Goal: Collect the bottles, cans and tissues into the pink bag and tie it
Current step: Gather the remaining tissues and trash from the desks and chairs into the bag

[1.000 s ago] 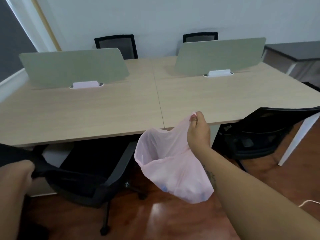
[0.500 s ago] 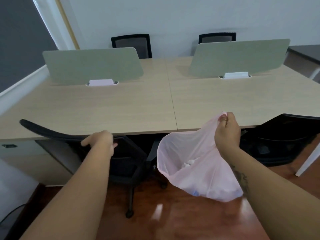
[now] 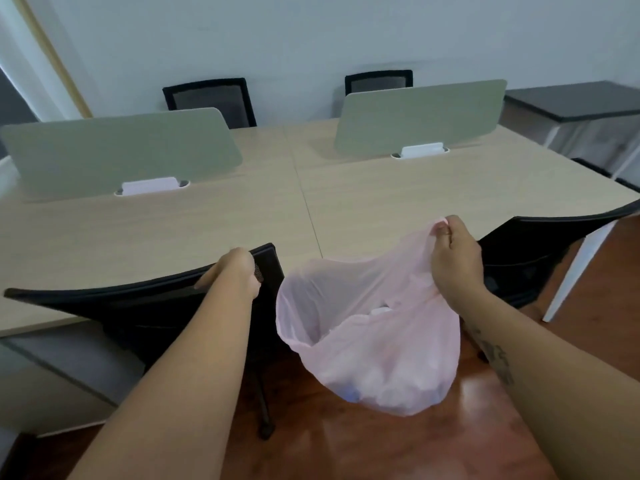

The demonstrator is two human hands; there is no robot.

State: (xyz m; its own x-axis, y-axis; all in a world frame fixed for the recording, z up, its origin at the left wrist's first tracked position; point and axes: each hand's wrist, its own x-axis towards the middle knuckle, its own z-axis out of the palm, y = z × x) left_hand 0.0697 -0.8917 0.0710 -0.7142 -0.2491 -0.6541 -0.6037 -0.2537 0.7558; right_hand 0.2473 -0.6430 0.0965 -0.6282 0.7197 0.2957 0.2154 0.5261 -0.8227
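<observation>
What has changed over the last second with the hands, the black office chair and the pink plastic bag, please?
The left hand came in from the lower left edge and closed over the top of the black mesh office chair's backrest, which has swung round. The right hand stayed pinching one handle of the thin pink plastic bag, which hangs open and untied, with rubbish inside.

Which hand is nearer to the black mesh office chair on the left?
Left. The left hand grips the top edge of the black mesh office chair; the right hand holds the pink plastic bag beside it.
</observation>
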